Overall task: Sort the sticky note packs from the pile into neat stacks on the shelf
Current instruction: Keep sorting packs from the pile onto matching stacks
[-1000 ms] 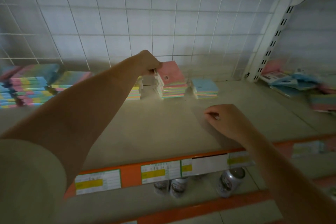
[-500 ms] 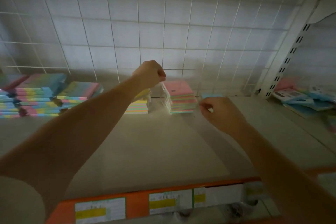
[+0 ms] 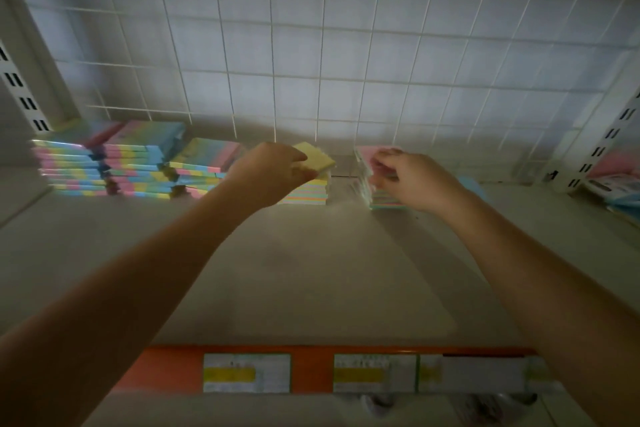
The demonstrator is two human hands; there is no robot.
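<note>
The left hand (image 3: 273,172) pinched a yellow pack (image 3: 317,158), tilted, directly above the striped stack (image 3: 306,192) on the shelf (image 3: 311,270). Just right of that stack, the right hand (image 3: 408,180) gripped the pink stack (image 3: 372,163).

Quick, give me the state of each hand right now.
Left hand: grips a yellow pack atop the striped stack.
Right hand: fingers curled on the pink-topped stack.
</note>
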